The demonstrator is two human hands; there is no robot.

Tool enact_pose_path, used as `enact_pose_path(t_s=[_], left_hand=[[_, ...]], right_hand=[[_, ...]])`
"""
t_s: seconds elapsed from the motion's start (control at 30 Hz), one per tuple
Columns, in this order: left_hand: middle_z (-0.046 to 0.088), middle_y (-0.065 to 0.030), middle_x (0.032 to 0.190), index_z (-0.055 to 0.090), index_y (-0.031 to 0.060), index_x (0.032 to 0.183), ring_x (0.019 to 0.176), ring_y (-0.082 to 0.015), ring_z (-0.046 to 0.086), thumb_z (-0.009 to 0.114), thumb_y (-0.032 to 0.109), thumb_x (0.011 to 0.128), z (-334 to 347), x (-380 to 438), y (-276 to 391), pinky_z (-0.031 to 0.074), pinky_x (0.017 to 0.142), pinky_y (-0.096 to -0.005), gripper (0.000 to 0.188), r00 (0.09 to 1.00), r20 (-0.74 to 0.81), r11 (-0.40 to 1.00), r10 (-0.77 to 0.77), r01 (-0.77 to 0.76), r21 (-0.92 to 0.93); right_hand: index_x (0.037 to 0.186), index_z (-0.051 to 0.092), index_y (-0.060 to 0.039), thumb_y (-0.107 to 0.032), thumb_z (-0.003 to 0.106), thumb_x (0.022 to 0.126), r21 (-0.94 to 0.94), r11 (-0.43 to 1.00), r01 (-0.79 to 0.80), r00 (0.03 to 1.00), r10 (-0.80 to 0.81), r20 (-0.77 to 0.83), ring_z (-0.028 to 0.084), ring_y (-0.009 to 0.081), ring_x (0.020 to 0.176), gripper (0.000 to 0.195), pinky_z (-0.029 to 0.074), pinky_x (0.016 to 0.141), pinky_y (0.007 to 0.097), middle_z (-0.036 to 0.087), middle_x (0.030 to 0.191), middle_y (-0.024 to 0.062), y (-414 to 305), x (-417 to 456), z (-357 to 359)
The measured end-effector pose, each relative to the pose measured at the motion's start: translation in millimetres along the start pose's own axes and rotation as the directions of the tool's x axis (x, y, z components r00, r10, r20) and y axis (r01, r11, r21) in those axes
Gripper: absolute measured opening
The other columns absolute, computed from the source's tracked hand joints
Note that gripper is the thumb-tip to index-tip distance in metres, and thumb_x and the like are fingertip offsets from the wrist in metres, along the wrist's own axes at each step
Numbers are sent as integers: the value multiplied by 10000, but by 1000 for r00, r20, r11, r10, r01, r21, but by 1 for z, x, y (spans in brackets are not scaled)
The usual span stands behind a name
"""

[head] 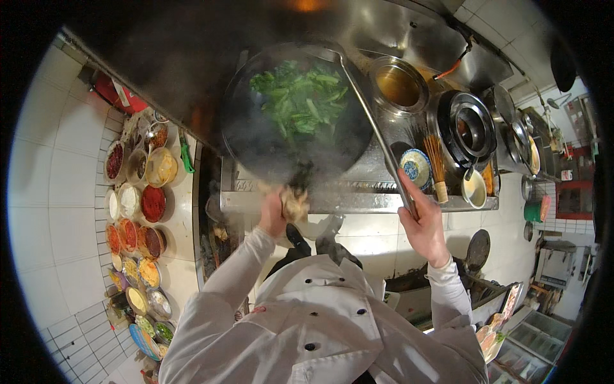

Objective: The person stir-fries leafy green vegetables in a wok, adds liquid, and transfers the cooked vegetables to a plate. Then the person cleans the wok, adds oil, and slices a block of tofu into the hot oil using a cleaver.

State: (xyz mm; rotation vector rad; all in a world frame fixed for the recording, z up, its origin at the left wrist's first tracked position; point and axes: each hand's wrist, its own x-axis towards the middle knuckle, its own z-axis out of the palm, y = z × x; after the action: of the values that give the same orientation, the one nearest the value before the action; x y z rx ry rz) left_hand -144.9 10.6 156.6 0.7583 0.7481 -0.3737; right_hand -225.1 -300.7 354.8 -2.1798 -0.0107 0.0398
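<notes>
My left hand (272, 213) grips a blurred, bunched cloth (294, 205) at the near edge of a large dark wok (240, 137), where the wok's handle would be; the cloth and steam hide that part. Chopped leafy greens (304, 98) lie in the wok with steam rising over them. In my right hand (424, 225) is the end of a long metal handle of a ladle or spatula (369, 111), the index finger stretched along it. Its far end reaches over the wok's right rim, and the head is hard to make out in the steam.
Right of the wok are a steel pot of brownish liquid (398, 85), a blue-patterned bowl (416, 169), a bamboo wok brush (435, 165), stacked dark and steel pans (443, 129) and a small ladle (474, 188). Several seasoning bowls (153, 204) line the left counter. A steel ledge (355, 203) runs before me.
</notes>
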Motion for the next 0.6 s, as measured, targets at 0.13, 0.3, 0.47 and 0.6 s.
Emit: enact_pose_path(t_s=[0.13,0.3,0.47,0.6], left_hand=[[665,-132,1091,604,18,1189,994,-292,698,485,180,1107,-16,21,-22,656,887,-545,217,996,-49,997,77,-78,-15],[678,-61,1010,644,25,1181,920,-199,684,594,200,1066,15,152,-8,588,791,-400,215,976,77,977,203,-207,46],[698,-57,1002,651,84,1226,785,-209,708,621,262,1093,23,178,-13,608,645,-398,224,946,166,956,277,-289,56],[680,-78,1301,565,56,1429,1046,-181,690,716,286,1059,-25,84,-10,602,772,-335,461,966,164,935,199,-237,263]], right_hand=[[1648,452,-142,71,591,957,-95,995,-22,998,28,60,386,147,546,736,401,566,266,634,806,184,-6,-16,-8],[1639,455,-188,-53,579,979,-232,970,-72,951,137,277,612,340,728,685,541,811,394,693,1057,304,48,46,52],[1636,446,-125,-103,588,981,-379,924,43,988,17,155,722,469,906,671,583,853,528,754,1031,288,132,191,119],[1695,301,-97,-109,590,990,-529,847,60,996,-85,-22,725,439,776,762,596,698,551,755,902,239,104,186,133]])
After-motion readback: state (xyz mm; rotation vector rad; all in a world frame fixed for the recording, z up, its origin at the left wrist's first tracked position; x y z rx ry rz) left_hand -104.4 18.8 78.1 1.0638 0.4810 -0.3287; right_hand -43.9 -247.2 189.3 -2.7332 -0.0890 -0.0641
